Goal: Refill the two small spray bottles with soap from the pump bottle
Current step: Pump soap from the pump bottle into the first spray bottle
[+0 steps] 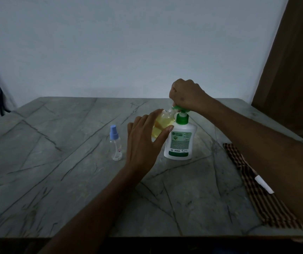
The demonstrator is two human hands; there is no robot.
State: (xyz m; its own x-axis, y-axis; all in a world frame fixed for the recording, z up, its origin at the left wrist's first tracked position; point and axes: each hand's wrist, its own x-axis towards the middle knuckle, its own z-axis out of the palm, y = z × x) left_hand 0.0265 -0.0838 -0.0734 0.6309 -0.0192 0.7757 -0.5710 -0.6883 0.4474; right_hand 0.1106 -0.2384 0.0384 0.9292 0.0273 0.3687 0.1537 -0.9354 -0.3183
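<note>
**Yellow soap in the tilted bottle at the pump spout**

Grey veined marble forms the table. Toward its middle a clear spray bottle with a pale blue cap stands upright, apart from the hands. Just right of it the left hand holds a second small bottle, tilted and partly filled with yellow liquid, fingers and thumb loosely wrapped round its body, its open neck up at the green spout. The white pump bottle stands beside it, touching. The right hand sits on the pump head, fingers curled over it. At the right edge lies a striped cloth with a white cylinder on it.
</note>
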